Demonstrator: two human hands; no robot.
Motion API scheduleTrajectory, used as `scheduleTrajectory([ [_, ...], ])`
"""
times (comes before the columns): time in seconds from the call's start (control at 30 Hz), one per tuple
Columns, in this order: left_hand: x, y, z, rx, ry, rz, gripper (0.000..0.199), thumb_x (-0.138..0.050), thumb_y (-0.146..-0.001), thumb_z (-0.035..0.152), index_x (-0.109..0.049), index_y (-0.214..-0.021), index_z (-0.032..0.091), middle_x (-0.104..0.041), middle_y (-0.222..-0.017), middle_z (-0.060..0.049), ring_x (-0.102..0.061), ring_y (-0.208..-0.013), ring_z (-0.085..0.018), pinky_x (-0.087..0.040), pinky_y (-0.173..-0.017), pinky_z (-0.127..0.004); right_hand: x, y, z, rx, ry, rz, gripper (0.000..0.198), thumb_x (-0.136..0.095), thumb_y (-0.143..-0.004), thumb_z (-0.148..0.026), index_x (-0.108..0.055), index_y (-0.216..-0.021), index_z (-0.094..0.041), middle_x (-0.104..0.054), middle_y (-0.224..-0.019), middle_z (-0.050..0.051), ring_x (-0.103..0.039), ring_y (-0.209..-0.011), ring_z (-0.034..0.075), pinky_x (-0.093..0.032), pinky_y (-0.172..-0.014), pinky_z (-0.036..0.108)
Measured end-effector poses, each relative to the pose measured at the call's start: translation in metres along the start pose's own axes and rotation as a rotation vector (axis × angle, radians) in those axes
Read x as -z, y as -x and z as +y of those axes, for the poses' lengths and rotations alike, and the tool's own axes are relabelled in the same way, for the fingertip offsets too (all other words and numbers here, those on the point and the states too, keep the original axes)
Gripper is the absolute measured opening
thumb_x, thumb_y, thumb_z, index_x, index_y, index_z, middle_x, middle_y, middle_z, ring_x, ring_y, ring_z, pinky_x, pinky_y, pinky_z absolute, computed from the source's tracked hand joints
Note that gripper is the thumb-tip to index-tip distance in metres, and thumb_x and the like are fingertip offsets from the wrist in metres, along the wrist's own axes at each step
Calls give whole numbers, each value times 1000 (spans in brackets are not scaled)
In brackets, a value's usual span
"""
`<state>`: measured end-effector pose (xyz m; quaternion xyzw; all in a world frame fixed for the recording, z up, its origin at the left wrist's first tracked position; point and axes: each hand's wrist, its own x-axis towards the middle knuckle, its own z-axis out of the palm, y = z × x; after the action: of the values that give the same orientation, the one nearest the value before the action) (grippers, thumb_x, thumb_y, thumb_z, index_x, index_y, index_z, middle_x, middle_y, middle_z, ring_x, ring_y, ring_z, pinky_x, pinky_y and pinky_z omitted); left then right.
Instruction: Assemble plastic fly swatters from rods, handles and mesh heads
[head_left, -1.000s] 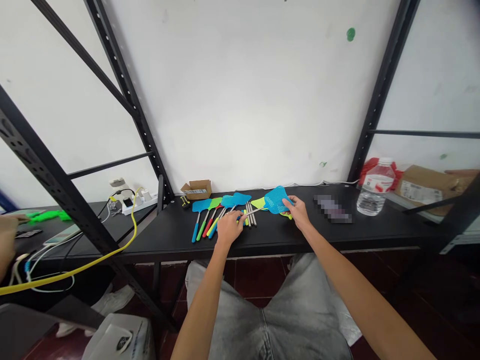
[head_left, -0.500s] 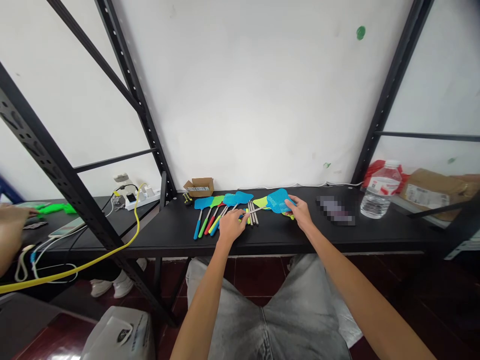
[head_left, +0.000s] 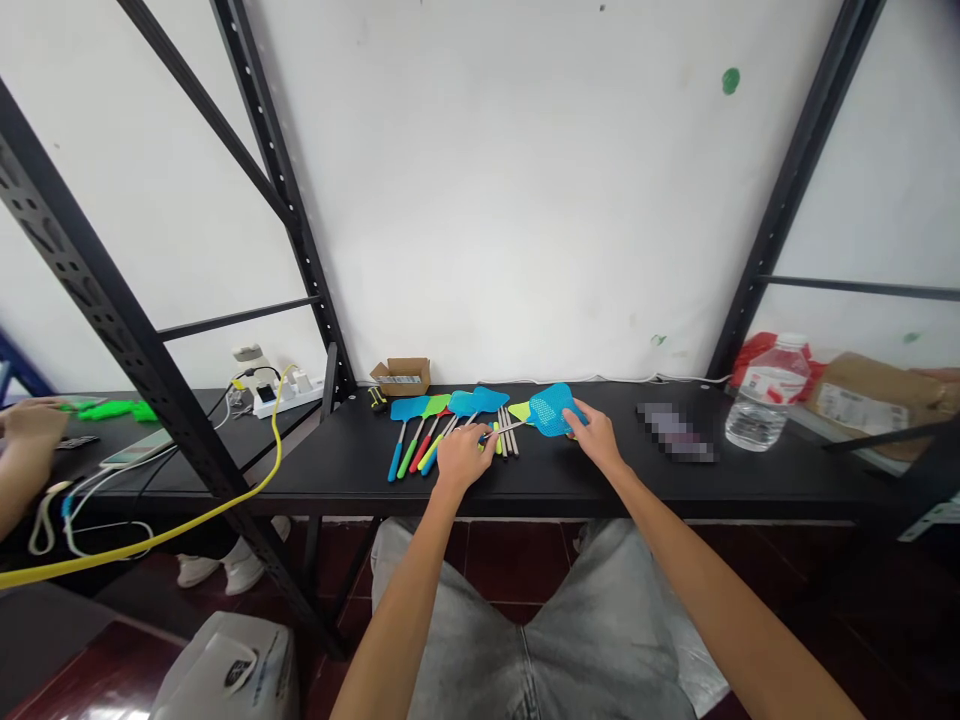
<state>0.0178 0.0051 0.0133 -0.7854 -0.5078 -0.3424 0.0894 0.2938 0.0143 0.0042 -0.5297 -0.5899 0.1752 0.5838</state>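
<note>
A blue fly swatter (head_left: 550, 410) is held between both hands, just above the black shelf. My right hand (head_left: 595, 436) pinches the edge of its perforated head. Around the handle end of its metal rod, my left hand (head_left: 463, 455) is closed, and the grip is mostly hidden by the fingers. Left of that hand, several fly swatters with blue and green heads (head_left: 436, 405) lie in a row, their handles blue, green, red and yellow. Several loose metal rods (head_left: 509, 436) lie between my hands. A yellow-green swatter head (head_left: 519, 411) shows partly behind the blue one.
Behind the swatters stands a small open cardboard box (head_left: 402, 377). A water bottle (head_left: 766, 392) and a larger carton (head_left: 862, 405) are on the right, near a blurred flat object (head_left: 675, 432). A yellow cable (head_left: 276, 440) crosses the left post. Another person's hand (head_left: 34, 425) is at far left.
The blue swatter's head has tilted slightly and shifted a little left, with my right hand moving along. The camera view has moved slightly. At far left, the other person's hand has come further into view.
</note>
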Motion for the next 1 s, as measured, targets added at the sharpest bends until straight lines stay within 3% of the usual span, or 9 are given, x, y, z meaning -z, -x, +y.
scheduleTrajectory([
  [0.2,0,1,-1,-24,-12,-27,34,-43,-98,44,-71,-100,26,-72,-96,-6,-66,-88,-21,-42,-68,-27,-3,-1,3,-3,69,11,53,-63,-79,-51,-69,-120,-18,-72,-72,4,-69,-62,29,-54,-66,39],
  [0.37,3,1,2,-62,-18,-109,29,-44,-97,37,-71,-102,28,-72,-94,-4,-66,-84,-20,-42,-64,-27,-5,0,6,141,133,-29,44,-61,-80,-49,-70,-114,-22,-75,-97,8,-70,-86,32,-53,-78,41],
  [0.53,4,2,3,-50,12,-38,33,-42,-98,39,-71,-107,27,-71,-99,-6,-66,-88,-20,-43,-66,-27,-6,1,5,39,91,-77,53,-56,-82,-50,-60,-125,-20,-74,-82,5,-67,-56,24,-53,-65,37],
  [0.8,-2,2,-5,-80,17,-51,33,-43,-99,41,-70,-111,28,-72,-100,-3,-65,-91,-18,-42,-66,-25,-4,1,-3,-20,-30,-117,51,-54,-86,-54,-61,-119,-16,-67,-63,1,-64,-54,20,-51,-56,30],
  [1.0,-6,0,-8,-103,37,-49,32,-43,-99,40,-71,-111,29,-72,-98,-2,-66,-89,-18,-41,-65,-24,-2,-2,1,-44,-179,-198,46,-56,-87,-53,-60,-114,-15,-67,-61,1,-62,-50,17,-46,-50,27],
])
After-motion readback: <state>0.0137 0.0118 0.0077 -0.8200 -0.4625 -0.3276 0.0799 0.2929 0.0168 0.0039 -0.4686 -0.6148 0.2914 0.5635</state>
